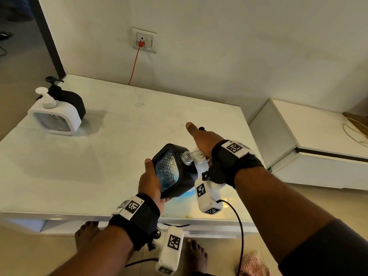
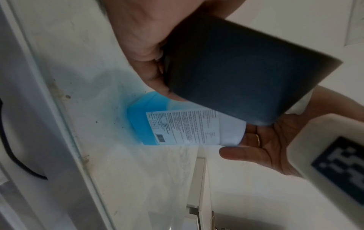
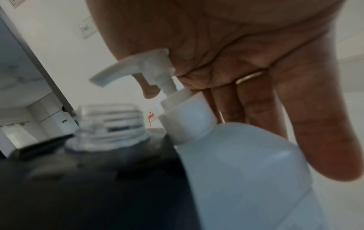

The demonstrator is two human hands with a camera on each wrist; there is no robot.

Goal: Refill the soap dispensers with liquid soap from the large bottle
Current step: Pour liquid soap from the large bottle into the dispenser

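Observation:
My left hand [image 1: 151, 180] grips a black square soap dispenser [image 1: 169, 170], tilted, with its pump off and its clear threaded neck [image 1: 187, 157] open. The neck points at the white pump head [image 1: 197, 154] of the large bottle [image 2: 177, 126], which stands on the table with blue soap in its lower part. My right hand [image 1: 205, 140] hovers flat over that pump [image 3: 145, 65], fingers straight, palm touching or just above it. In the right wrist view the dispenser neck [image 3: 110, 124] sits close beside the bottle's collar [image 3: 187, 118]. The dispenser body [image 2: 246, 70] hides the bottle's top in the left wrist view.
Two more dispensers with pumps on, one white [image 1: 53, 118] and one black [image 1: 67, 100], stand at the far left of the white table [image 1: 99, 166]. A small black part [image 1: 202, 128] lies behind my right hand. A low white cabinet [image 1: 298, 136] stands to the right.

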